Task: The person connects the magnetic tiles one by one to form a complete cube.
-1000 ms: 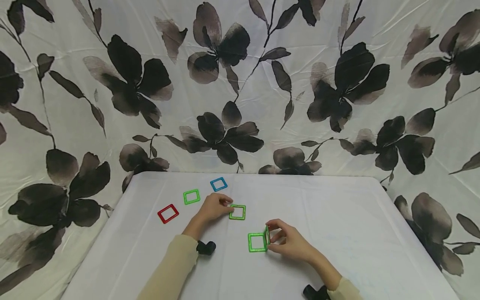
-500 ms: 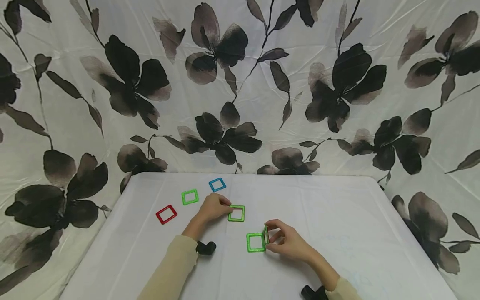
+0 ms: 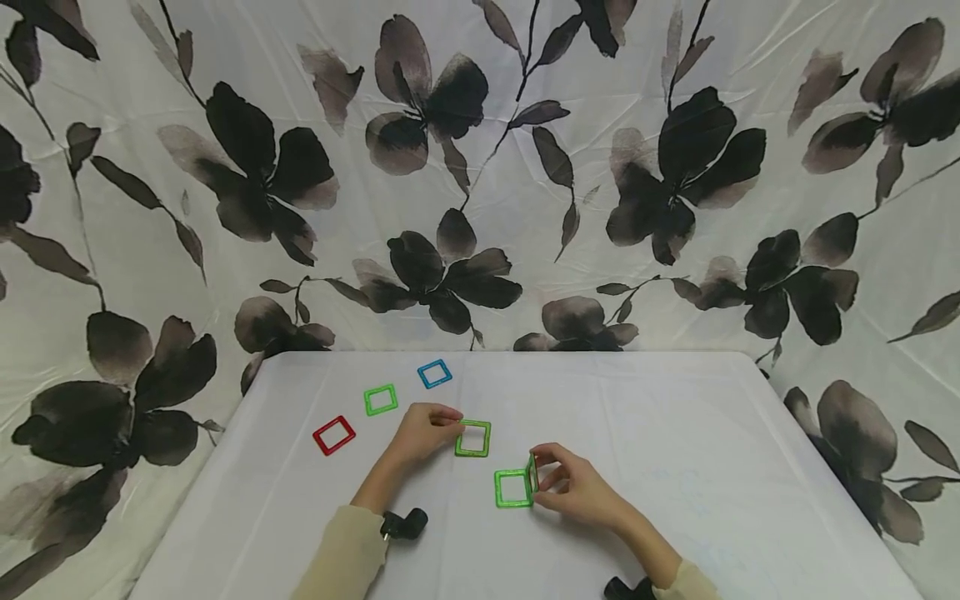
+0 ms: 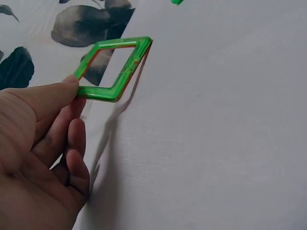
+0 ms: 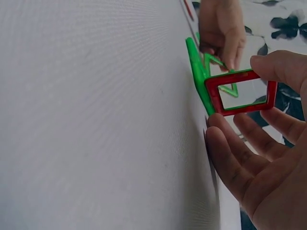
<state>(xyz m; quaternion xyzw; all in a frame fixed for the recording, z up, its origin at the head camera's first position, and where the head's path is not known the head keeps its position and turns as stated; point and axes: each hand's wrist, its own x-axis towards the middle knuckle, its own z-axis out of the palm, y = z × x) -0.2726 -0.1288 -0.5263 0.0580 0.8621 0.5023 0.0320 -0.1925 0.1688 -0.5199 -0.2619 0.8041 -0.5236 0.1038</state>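
My left hand (image 3: 422, 431) pinches a green square magnetic tile (image 4: 100, 93) between thumb and fingers. In the left wrist view this tile is tilted, raised at the thumb, its shadow on the cloth below. Nearer the front, another green square tile (image 3: 513, 504) lies flat. My right hand (image 3: 581, 492) holds an upright square tile (image 5: 214, 98) by its edges, standing at the flat tile's right side. Its face looks red in the right wrist view, with green along an edge. The two tiles meet along one side.
A red tile (image 3: 342, 445), a light green tile (image 3: 382, 410) and a blue tile (image 3: 439, 382) lie apart at the back left of the white table (image 3: 675, 417). Floral cloth (image 3: 555, 192) hangs behind it. A black device (image 3: 405, 525) sits on each wrist.
The left hand and its green tile have shifted slightly towards me. The right hand keeps holding the upright tile in place. The head view has tilted a little.
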